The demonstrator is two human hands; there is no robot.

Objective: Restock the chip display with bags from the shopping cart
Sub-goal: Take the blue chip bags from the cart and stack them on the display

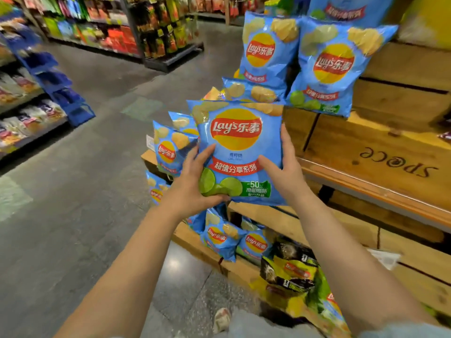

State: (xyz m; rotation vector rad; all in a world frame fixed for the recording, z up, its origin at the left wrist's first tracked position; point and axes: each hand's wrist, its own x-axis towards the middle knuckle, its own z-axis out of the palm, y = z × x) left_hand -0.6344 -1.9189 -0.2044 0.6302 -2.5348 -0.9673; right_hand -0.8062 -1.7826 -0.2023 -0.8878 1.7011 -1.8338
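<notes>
I hold a light blue bag of lime chips [235, 142] upright in front of me with both hands. My left hand [192, 184] grips its lower left corner, thumb on the front. My right hand [284, 167] grips its right edge. The bag hovers beside the stepped wooden crate display [366, 152]. More blue chip bags stand on the display: two on the upper step [332, 67], one behind the held bag [253, 91], some at the left end [170, 147] and some low down [219, 237]. No shopping cart is in view.
Black and yellow chip bags [290, 267] lie on the lowest crate step by my right forearm. Grey aisle floor [80, 191] spreads to the left. Stocked shelves [22, 113] line the far left, another shelf unit [156, 32] stands behind. My shoe [222, 320] shows below.
</notes>
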